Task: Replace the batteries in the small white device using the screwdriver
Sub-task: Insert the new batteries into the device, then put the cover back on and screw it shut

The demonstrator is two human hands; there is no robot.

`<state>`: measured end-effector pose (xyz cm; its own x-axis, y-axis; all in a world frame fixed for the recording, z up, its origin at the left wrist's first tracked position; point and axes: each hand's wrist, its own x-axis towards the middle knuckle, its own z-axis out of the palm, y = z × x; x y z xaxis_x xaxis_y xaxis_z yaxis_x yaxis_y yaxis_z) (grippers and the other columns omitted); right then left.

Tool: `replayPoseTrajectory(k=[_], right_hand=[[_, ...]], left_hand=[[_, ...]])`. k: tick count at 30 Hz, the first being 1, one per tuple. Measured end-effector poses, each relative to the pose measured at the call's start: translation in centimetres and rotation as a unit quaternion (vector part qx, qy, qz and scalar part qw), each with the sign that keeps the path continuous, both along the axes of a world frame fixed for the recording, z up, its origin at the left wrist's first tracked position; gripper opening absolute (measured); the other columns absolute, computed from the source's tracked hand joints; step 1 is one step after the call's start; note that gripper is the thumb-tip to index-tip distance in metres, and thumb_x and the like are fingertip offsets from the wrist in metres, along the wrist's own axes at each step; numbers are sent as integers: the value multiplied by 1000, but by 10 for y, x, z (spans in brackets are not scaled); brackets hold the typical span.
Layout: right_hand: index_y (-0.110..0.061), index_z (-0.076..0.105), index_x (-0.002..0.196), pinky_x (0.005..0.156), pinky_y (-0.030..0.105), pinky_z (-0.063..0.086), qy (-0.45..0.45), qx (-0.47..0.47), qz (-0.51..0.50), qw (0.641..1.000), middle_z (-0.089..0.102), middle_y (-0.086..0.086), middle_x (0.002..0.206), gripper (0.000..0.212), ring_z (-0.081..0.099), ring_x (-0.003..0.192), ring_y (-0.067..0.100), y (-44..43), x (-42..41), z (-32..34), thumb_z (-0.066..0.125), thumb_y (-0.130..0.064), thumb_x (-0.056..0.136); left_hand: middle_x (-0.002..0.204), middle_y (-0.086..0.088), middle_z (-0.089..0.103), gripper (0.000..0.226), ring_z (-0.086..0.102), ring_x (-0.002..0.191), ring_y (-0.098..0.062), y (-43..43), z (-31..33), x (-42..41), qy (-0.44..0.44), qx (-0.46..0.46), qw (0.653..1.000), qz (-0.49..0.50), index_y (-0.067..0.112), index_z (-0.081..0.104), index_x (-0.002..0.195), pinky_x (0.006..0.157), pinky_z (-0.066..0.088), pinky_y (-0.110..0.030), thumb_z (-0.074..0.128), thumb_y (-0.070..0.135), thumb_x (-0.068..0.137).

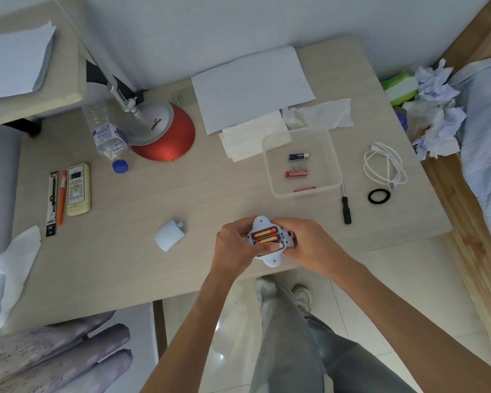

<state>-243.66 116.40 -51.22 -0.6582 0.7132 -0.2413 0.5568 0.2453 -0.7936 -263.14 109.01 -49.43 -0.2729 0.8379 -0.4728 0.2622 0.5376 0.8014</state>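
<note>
Holds device (268,241) in left hand (233,246) and right hand (309,242), fingers curled round it, two batteries (264,235) showing inside. Has screwdriver (346,211) lying on surface (153,194) beside tray (333,165).

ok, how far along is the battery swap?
Done: the cover is off, lying on the table left of the device; the screwdriver lies untouched. In hand: the left hand and right hand grip the device, two orange batteries in its open bay; old or new, cannot tell. Three other batteries lie in the tub. Left: probably refit the cover and screw it down.
</note>
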Motion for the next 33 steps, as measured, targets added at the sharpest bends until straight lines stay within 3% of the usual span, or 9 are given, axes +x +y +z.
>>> replayPoseTrajectory(k=[4,7,9,19,25,27,30,33], right_hand=[[-28,72,131,87,12,56,2,4,2,1000,79,-6,111,47,73,97,9,0,-1,2,87,-17,88],[-29,71,132,89,32,63,-5,9,12,1000,79,-3,109,49,74,97,14,0,-1,2,88,-18,87],[-30,70,133,89,36,63,-11,8,12,1000,79,-2,108,51,74,96,16,1,0,1,88,-18,86],[-30,69,136,92,32,63,-22,5,15,1000,78,-4,112,55,74,101,14,1,-1,0,87,-16,87],[-34,66,137,92,28,61,-25,10,11,1000,73,-11,112,58,70,101,6,-2,2,-1,88,-23,84],[-34,66,136,93,26,60,-18,6,10,1000,73,-11,112,56,69,102,6,-3,4,1,89,-26,86],[-34,66,134,94,26,60,-10,-4,6,1000,72,-12,112,52,69,102,5,-4,3,1,88,-27,87],[-37,66,130,93,29,61,-14,-11,2,1000,72,-14,108,48,69,99,4,-3,3,-1,87,-27,88]], left_hand=[[97,29,74,59,71,88,17,2,-3,-3,8,-5,1000,-21,26,79,122,70,52,-3,102,31,68],[94,30,72,54,69,86,18,3,-1,-5,19,-7,999,-32,29,79,116,71,52,-3,102,29,68],[95,29,73,55,70,87,17,3,-1,-5,21,-4,999,-35,27,80,118,71,52,-3,103,28,68],[103,19,79,56,74,94,8,-2,2,-3,13,-3,1000,-23,26,79,122,78,57,-9,101,33,71],[120,13,78,72,72,107,2,-10,15,-17,46,-6,999,15,22,68,141,89,59,-14,94,46,77],[126,8,76,70,72,112,-6,-10,23,-37,99,20,994,44,21,68,142,96,62,-26,92,45,81],[138,-5,70,70,66,126,-26,-7,25,-84,275,81,957,41,14,68,140,109,56,-49,94,38,80],[152,-14,58,83,53,142,-35,-12,24,-131,366,1,931,-4,11,58,151,120,45,-50,96,33,80]])
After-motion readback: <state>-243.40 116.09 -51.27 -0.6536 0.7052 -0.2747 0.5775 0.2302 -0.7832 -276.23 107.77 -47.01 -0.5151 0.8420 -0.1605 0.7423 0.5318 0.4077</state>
